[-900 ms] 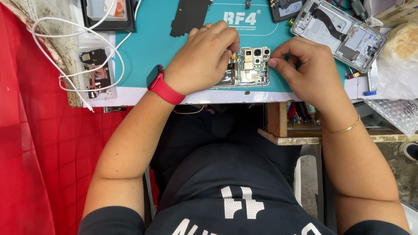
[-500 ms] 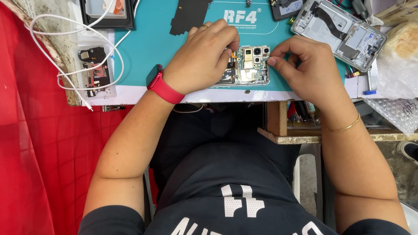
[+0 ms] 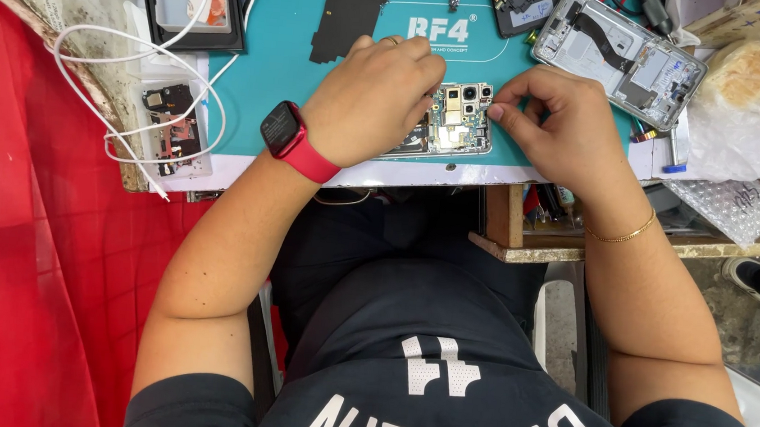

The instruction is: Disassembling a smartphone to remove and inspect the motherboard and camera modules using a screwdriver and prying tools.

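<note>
At the mat's [image 3: 263,96] near edge, the left hand [image 3: 373,100] has slid left (fingers curled, covering the phone [image 3: 455,120]); the right hand [image 3: 557,128] stays pinched beside it.

A red smartwatch [image 3: 283,131] with a dark square screen sits on the wrist behind the left hand [image 3: 373,98], at the near edge of the table. At the far left a phone display [image 3: 192,0], black-framed with a pale glass face and an orange patch, lies flat. At the right edge a clear plastic bag [image 3: 752,85] holds pale round buns, and below it a bubble-wrap pouch [image 3: 726,203] hangs over a wooden ledge.
</note>
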